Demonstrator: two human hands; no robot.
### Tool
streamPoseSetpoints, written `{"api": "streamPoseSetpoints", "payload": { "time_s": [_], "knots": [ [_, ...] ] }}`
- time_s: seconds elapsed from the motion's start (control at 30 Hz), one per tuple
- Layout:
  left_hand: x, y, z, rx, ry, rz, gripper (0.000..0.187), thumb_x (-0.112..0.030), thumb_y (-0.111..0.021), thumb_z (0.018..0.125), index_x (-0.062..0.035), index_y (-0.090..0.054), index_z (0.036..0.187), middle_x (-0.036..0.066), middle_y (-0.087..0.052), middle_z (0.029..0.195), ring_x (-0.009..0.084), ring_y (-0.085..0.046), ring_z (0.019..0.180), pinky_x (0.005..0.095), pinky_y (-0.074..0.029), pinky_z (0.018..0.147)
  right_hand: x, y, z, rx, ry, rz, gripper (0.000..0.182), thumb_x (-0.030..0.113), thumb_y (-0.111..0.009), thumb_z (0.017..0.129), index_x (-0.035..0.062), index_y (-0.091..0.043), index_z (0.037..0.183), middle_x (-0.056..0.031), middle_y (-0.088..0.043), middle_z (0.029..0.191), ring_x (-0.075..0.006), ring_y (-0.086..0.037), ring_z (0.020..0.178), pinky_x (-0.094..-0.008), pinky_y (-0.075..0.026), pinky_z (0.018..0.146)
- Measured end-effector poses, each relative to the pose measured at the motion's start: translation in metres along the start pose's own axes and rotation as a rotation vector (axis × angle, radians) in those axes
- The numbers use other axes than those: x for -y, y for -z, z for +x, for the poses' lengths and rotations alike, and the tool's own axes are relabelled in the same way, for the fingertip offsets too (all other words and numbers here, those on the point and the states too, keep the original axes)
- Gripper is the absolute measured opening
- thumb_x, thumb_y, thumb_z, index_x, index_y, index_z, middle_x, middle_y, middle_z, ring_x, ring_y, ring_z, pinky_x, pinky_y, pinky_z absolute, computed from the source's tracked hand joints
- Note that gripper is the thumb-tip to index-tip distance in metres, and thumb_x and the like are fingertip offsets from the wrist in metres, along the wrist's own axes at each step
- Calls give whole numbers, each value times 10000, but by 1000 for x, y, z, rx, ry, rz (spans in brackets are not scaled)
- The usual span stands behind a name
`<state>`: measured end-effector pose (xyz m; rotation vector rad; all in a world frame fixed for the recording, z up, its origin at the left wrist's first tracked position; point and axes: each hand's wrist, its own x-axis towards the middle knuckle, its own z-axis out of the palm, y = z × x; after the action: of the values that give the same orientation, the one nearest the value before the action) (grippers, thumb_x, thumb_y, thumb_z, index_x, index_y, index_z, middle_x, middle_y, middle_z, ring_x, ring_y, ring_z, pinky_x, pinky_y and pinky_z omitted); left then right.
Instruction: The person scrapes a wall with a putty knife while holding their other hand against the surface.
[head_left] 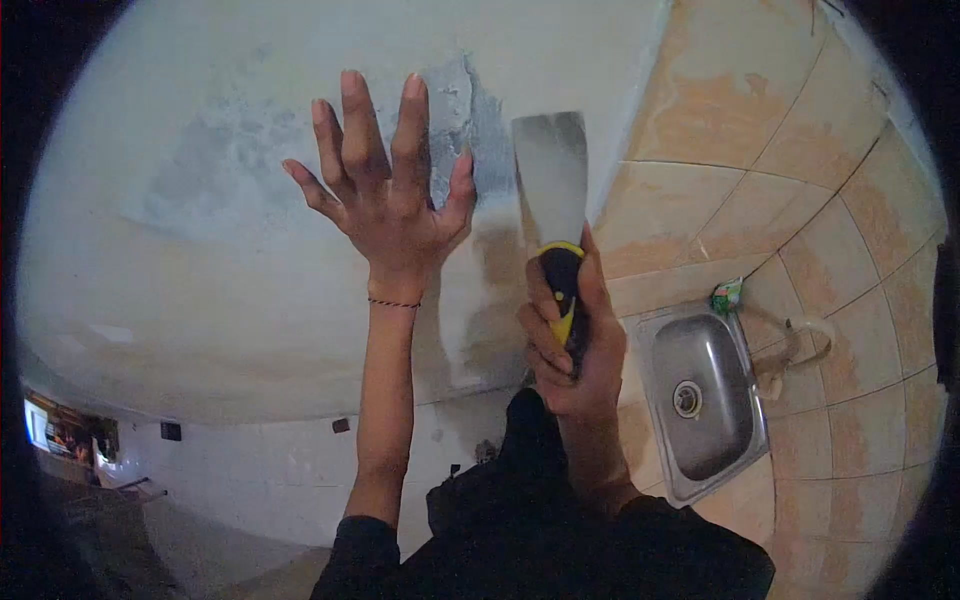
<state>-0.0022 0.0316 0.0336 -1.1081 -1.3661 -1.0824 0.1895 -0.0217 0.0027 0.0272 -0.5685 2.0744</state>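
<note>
My left hand [395,205] is raised with its fingers spread in front of the pale wall [250,290], over the edge of a rough grey patch [490,140]. A dark thin band circles its wrist. In my right hand [585,340] is a putty knife [555,180], gripped by its black and yellow handle. The wide metal blade points up, its flat side facing me, just right of the grey patch. A crack with peeling paint runs down the patch beside my left thumb.
To the right, a steel sink [700,400] is set among beige tiles [700,210]. A small green packet [728,294] lies at its corner, near a faucet [805,345]. Low on the left are a dark wall box [171,431] and a bright window [38,424].
</note>
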Motion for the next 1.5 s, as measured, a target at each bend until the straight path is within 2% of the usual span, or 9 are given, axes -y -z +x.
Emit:
{"api": "streamPoseSetpoints", "payload": {
  "time_s": [0.1, 0.2, 0.3, 0.5, 0.8, 0.9, 1.1, 1.3, 1.5],
  "knots": [
    [0, -1, 0, -13, -13, 2, 593, -567, -493, 895, -324, -522, 1435, 56, -388, 1570, 269, -262, 1484, 497, 60, 1228, 4, 16, -7, 120, 60, 21, 504, 307, -443, 1061, 291, -299, 1544, -91, -458, 887, -79, -406, 458, -188, -334, 317],
    [0, 0, 0, -8, -19, 17, 594, -576, -469, 903, -317, -522, 1436, 61, -384, 1572, 270, -249, 1490, 494, 68, 1225, 3, 7, -16, 20, 12, 233, 492, 212, -327, 1075, 239, -244, 1559, -112, -371, 867, -74, -370, 481, -154, -355, 287],
    [-2, 3, 1, 33, 5, 54, 592, -591, -428, 919, -314, -524, 1434, 65, -385, 1572, 272, -240, 1494, 490, 76, 1224, 3, 19, -15, 144, -121, 489, 488, 219, -321, 1078, 237, -236, 1558, -92, -369, 856, -68, -371, 451, -170, -374, 270],
    [2, -2, 0, -24, -38, -57, 627, -627, -363, 935, -299, -505, 1450, 72, -372, 1578, 273, -232, 1497, 492, 81, 1222, -7, 34, -4, 281, -217, 569, 500, 218, -313, 1081, 296, -214, 1565, -70, -376, 837, -42, -358, 392, -173, -385, 265],
    [3, -2, 1, -32, -49, -74, 666, -661, -234, 973, -283, -507, 1449, 103, -371, 1573, 300, -227, 1495, 494, 92, 1217, -10, 20, -2, 243, -215, 463, 540, 210, -310, 1088, 335, -136, 1584, -80, -381, 817, -48, -339, 401, -184, -340, 287],
    [1, -1, 0, -37, -38, -66, 669, -655, -208, 981, -280, -510, 1447, 100, -384, 1566, 299, -235, 1493, 487, 91, 1219, -10, 7, -9, 211, -264, 538, 545, 201, -309, 1087, 336, -131, 1585, -76, -381, 806, -49, -348, 406, -183, -339, 287],
    [0, -1, 2, -55, -27, -110, 702, -620, -100, 992, -282, -535, 1429, 88, -406, 1556, 289, -258, 1484, 473, 88, 1219, -8, 3, -8, 178, -249, 468, 534, 220, -298, 1090, 338, -135, 1584, -73, -391, 800, -51, -348, 404, -187, -336, 281],
    [1, -2, 2, -68, -50, -77, 655, -525, -103, 1004, -283, -541, 1427, 80, -412, 1554, 284, -269, 1478, 467, 87, 1220, -7, 5, -9, 161, -250, 477, 530, 213, -309, 1087, 331, -159, 1582, -72, -386, 797, -53, -335, 399, -181, -332, 280],
    [0, 0, 1, -34, -29, -63, 651, -534, -112, 1008, -283, -547, 1421, 80, -420, 1549, 282, -257, 1485, 462, 85, 1221, -5, 10, -7, 145, -274, 443, 517, 223, -311, 1088, 326, -185, 1578, -67, -377, 796, -50, -321, 401, -182, -328, 280]
  ]
}}
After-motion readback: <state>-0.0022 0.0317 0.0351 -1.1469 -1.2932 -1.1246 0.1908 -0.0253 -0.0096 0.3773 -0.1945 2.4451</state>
